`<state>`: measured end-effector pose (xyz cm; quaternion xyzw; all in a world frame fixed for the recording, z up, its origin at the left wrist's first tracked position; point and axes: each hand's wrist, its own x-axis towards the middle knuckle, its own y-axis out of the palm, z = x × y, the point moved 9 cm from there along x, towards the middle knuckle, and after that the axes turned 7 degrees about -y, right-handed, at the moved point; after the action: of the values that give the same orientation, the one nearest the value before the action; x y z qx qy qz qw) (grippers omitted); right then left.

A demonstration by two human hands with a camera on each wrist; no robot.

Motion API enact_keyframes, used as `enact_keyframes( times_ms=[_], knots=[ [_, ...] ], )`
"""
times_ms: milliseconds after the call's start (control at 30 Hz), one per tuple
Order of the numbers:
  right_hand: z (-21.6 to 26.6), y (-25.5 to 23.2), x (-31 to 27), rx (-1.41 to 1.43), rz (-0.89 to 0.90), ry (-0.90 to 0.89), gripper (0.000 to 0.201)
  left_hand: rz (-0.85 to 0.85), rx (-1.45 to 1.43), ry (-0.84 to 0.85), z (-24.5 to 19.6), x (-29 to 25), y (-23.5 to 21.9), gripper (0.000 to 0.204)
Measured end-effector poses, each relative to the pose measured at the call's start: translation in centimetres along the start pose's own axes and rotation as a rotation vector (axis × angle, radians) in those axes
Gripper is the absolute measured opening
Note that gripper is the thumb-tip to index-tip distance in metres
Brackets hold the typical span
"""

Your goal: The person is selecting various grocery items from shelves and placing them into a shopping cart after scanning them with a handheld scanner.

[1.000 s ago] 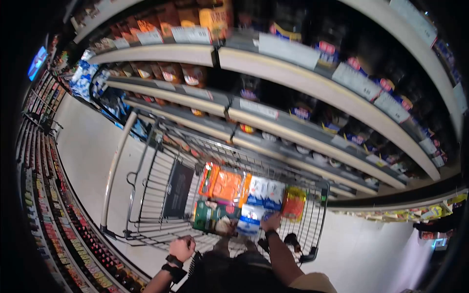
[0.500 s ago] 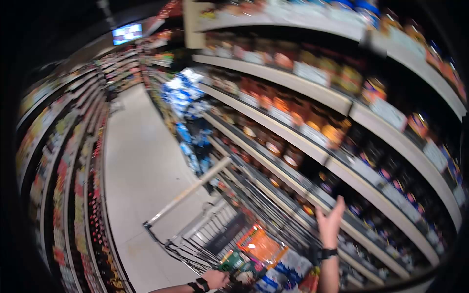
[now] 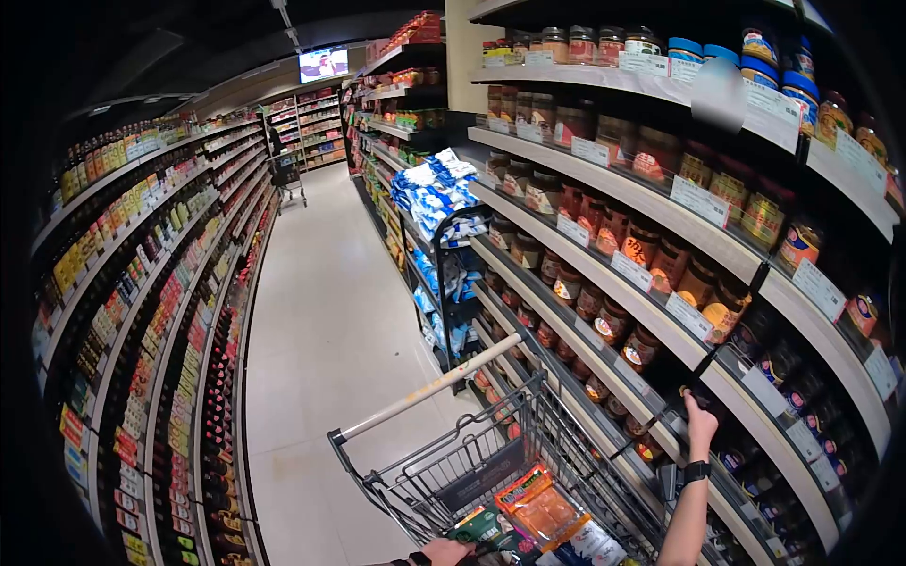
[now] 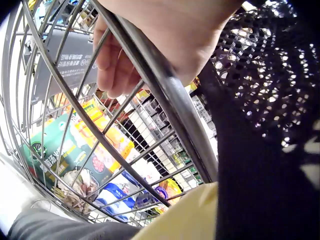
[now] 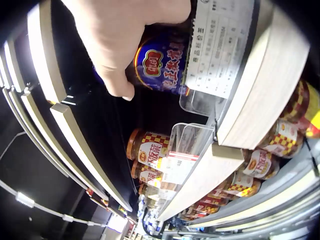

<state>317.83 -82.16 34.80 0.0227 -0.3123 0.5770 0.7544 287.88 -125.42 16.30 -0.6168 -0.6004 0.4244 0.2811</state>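
Note:
In the right wrist view, my right hand (image 5: 120, 40) grips a jar (image 5: 162, 62) with a blue label, its fingers spread to either side. The jar stands behind a price tag (image 5: 220, 50) at the shelf front. In the head view, the right hand (image 3: 699, 426) reaches into a dark shelf gap at right. My left hand (image 4: 170, 30) curls over the top rail (image 4: 165, 95) of the shopping cart, fingertips hanging inside. Below lie a green package (image 4: 65, 150), an orange food package (image 3: 540, 509) and blue-and-white packets (image 4: 120, 192).
Shelves of jars (image 3: 604, 311) line the right side, bottle shelves (image 3: 142, 311) the left. A rack of blue-and-white bags (image 3: 436, 193) stands ahead by the right shelves. Another cart (image 3: 287, 173) is far down the aisle. The cart handle (image 3: 429, 387) points across the floor.
My right hand leaves the packets in the cart, rises open toward the shelf, then takes hold of a jar. The left hand comes onto the cart's rail. The view turns up along the aisle.

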Motion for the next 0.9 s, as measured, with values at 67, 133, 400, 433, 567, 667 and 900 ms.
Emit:
enact_keyframes(
  times_ms=[67,133,400,433,567,667,900],
  knots=[
    [0.4,-0.4,-1.0,-0.088,0.123,0.047,0.037,0.056,-0.034,0.007,-1.0,0.5,-0.5,0.016],
    [3.4,-0.4,-1.4,-0.065,0.153,-0.119,0.037,0.103,0.006,-0.035,-1.2,0.7,-0.5,0.02],
    [12.1,-0.9,-5.5,-0.236,0.212,-0.774,0.065,0.258,0.036,-0.032,0.2,2.8,0.9,0.024],
    [12.3,-1.9,-6.9,-0.297,0.269,-0.847,0.067,0.286,0.057,-0.011,-0.6,2.9,1.5,0.02],
    [14.7,-3.7,-14.1,-0.178,0.411,-0.903,0.058,0.294,0.066,-0.003,-0.3,3.2,2.0,0.022],
    [10.8,-6.1,-19.6,0.057,0.446,-0.536,0.057,0.283,0.078,-0.039,-0.9,3.7,3.3,0.021],
    [-10.2,-13.6,-33.8,-0.102,0.201,0.386,0.069,0.183,0.109,0.039,-2.5,7.5,5.4,0.012]
  ],
)
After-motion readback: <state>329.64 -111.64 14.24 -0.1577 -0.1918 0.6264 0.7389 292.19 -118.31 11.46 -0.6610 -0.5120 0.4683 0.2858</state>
